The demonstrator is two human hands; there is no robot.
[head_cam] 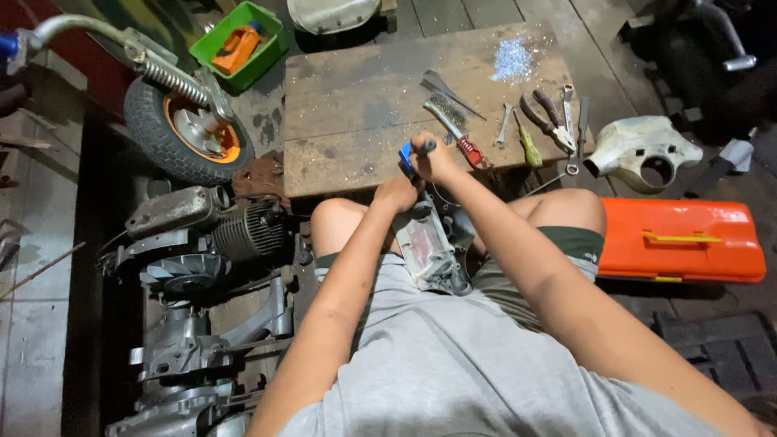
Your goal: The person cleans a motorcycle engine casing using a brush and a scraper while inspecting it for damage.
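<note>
Two hands are occupied at the near edge of the low wooden board [356,105]. The right hand [433,158] is clenched around a dark-handled tool with a blue part [407,154], held upright above the work. The left hand [396,194] is closed on the top of a grey metal casing [429,247], which is propped between the knees and tilted toward the board. Whether the tool tip is seated in the casing cannot be told; the contact point is hidden by the fingers.

Progress is judged as mid-way: the casing is already off the machine and held in the lap, but it is not yet opened or set down. Metal shavings [512,58] are scattered on the board. Pliers [550,117], a green screwdriver [529,148], wrenches [572,129] and a red-handled tool [457,133] are laid out on the board, untouched. An orange toolbox [681,240] is shut beside the right leg. A stripped engine [218,226] and a wheel [184,133] are lying at the left, well apart from the hands.
</note>
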